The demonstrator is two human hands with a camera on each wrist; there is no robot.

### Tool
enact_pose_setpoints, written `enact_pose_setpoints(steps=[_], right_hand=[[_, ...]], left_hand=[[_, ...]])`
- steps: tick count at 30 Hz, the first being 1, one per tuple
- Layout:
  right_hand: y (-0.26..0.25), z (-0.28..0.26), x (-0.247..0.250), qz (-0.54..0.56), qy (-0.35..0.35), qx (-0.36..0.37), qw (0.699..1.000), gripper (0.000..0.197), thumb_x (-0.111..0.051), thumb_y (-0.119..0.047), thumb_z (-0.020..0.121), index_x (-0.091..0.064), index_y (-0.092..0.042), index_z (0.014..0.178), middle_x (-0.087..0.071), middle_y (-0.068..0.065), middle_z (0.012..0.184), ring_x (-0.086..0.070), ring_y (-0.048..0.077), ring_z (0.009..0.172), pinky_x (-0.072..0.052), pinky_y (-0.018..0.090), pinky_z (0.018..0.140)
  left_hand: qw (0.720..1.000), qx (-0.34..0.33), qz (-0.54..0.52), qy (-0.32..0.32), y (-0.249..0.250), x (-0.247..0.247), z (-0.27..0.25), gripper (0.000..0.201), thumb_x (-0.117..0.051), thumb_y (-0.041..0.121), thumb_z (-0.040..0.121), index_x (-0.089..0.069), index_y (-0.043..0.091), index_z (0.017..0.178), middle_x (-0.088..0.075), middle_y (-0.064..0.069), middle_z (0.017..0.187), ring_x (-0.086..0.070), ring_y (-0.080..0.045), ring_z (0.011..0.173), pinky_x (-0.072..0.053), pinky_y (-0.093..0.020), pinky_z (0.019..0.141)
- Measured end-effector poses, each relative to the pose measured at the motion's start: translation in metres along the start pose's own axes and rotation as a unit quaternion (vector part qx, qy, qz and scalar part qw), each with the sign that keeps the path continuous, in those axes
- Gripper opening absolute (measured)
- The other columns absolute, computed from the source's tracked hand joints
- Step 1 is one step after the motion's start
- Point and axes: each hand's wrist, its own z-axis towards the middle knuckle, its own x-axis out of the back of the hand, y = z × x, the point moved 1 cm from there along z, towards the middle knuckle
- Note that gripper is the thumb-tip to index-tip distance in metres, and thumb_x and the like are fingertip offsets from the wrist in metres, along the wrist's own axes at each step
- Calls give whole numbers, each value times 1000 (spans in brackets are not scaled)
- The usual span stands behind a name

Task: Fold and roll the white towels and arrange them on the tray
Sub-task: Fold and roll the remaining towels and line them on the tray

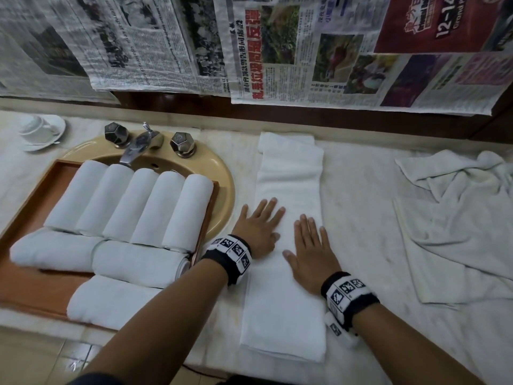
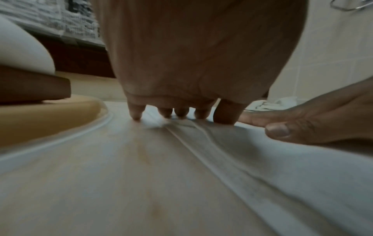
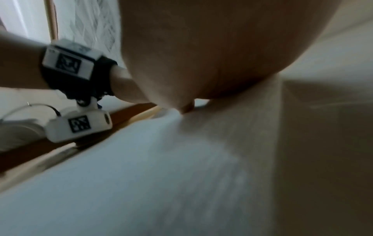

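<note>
Both grips, the left hand [image 1: 259,229] and right hand [image 1: 311,254], lie spread flat mid-strip on the folded towel [image 1: 288,315], whose long axis runs away from the person.

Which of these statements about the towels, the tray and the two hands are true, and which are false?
1. Both hands lie flat on the folded towel. True: left hand, right hand.
2. The tray holds three rolled towels. False: it holds eight.
3. The tray rests over the sink. True.
4. The unfolded towels lie left of the sink. False: they lie at the right of the counter.
</note>
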Motion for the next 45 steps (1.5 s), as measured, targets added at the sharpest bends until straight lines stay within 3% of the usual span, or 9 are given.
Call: enact_pose_setpoints(steps=[7, 14, 22, 26, 29, 33, 36, 39, 45], right_hand=[[-9, 28, 21, -26, -37, 16, 999, 79, 6, -58, 93, 25, -9, 153, 32, 14, 159, 32, 30, 147, 14, 48, 122], [-67, -47, -12, -58, -58, 290, 954, 64, -18, -48, 105, 1, -22, 160, 17, 7, 165, 22, 33, 150, 13, 52, 119], [0, -82, -20, 26, -4, 90, 996, 67, -7, -50, 102, 3, -18, 160, 25, 2, 163, 27, 22, 149, 9, 44, 121], [0, -97, -20, 54, 91, 100, 989, 59, -31, -48, 102, -46, -14, 147, -32, 9, 160, -25, 29, 150, -11, 43, 118], [-6, -111, -15, 138, 163, 143, 967, 39, -55, -54, 91, -70, -23, 110, -62, -7, 115, -56, 19, 108, -39, 31, 94], [-13, -120, -26, 115, 96, 198, 969, 35, -68, -55, 80, -70, -26, 98, -57, -11, 97, -52, 11, 88, -47, 26, 75], [-17, -118, -29, 103, 122, 188, 969, 17, -73, -32, 78, -71, -22, 91, -60, -7, 90, -55, 14, 81, -51, 30, 65], [-22, -116, -26, 122, 137, 157, 970, 8, -66, -23, 81, -70, -19, 87, -61, -4, 85, -57, 17, 78, -50, 30, 62], [-29, -104, -4, 218, 46, -10, 975, 8, -59, -20, 86, -64, -24, 89, -65, -8, 87, -59, 16, 81, -50, 32, 75]], left_hand=[[999, 33, 14, -39, -11, 41, 57, 69, -27, 49, 105, 14, 32, 159, 28, 3, 164, 19, -22, 153, 9, -70, 115], [997, 54, 32, -35, -9, 55, 69, 69, -28, 53, 103, 10, 35, 159, 21, 0, 167, 13, -25, 155, 8, -74, 112], [999, -38, 22, -2, 23, 5, -9, 63, -24, 47, 106, -1, 27, 161, 11, -5, 169, 3, -27, 155, -4, -63, 120], [995, 98, -27, 19, 6, -18, -48, 66, -21, 43, 107, 5, 17, 161, 15, -10, 167, 7, -32, 155, -6, -61, 121], [992, 81, -73, 68, 11, -23, -77, 63, -29, 38, 107, -9, 11, 160, 4, -16, 168, 0, -36, 154, -13, -57, 122], [979, -72, -113, 157, 30, -43, -118, 35, -52, 33, 97, -63, 14, 125, -58, -12, 128, -53, -33, 117, -47, -49, 92], [972, -118, -121, 162, 39, -62, -133, 27, -61, 43, 89, -70, 19, 98, -61, -1, 101, -54, -24, 93, -49, -43, 76], [974, -124, -93, 163, 46, -72, -138, 44, -58, 59, 80, -70, 21, 99, -60, 1, 100, -53, -22, 92, -46, -37, 74], [977, -72, -92, 181, 53, -70, -134, 21, -55, 30, 87, -68, 18, 99, -64, -1, 98, -56, -26, 95, -39, -36, 72]])
